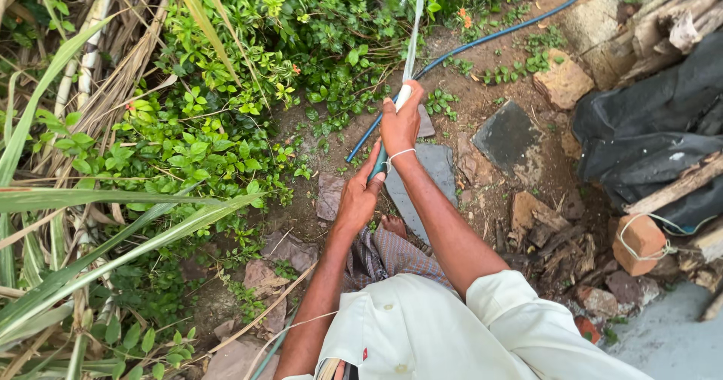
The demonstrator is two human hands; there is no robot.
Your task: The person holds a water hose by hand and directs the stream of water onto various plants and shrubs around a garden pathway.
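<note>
Hose (379, 161) (one) in two hands: left hand (358, 199), right hand (400, 122).

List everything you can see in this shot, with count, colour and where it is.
hose: one, blue, across the soil from top right to the hands
water jet: one, clear, leaving the hose end upward
leafy plants: many, green, left and top
dry stalks: several, tan, far left
flat stones: several, grey, on the soil at centre
brick: one, orange, tied with string, right
black sheet: one, over wood at right
right hand: one, grip around the hose end, a white thread at the wrist
left hand: one, grip on the hose lower down
</note>
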